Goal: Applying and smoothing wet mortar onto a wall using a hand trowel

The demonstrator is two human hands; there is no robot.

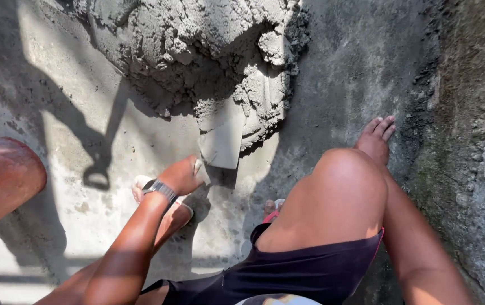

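On the floor: a heap of wet grey mortar [208, 51] lies at the top of the view, on the concrete floor [73, 118] and close to the rough wall [468, 113], so it is in reach of the standing person.
Trowel [223, 141]: its flat blade lies at the near foot of the heap, its far end against the mortar. The blade is tilted, low at the heap end, as it must be to slide under the soft mass.
Left hand [181, 175]: it reaches down from the lower left and its grip is closed around the trowel handle, which is mostly hidden under the hand. The wrist carries a watch [160, 189].
Right hand: it is not in the view, so I cannot tell what its grip does.
Left foot [158, 203]: in a pale sandal, flat on the floor just under the left arm; it appears to carry the weight while the body bends forward.
Right foot [375, 141]: bare, toes up, placed high near the wall, with the knee [344, 192] bent; this looks like a brace for balance.
Red thing [2, 178]: a rounded reddish-brown shape at the left edge, apart from the heap; I cannot tell what it is.
Shadow [97, 169]: dark shapes fall across the sunny floor to the left of the trowel.
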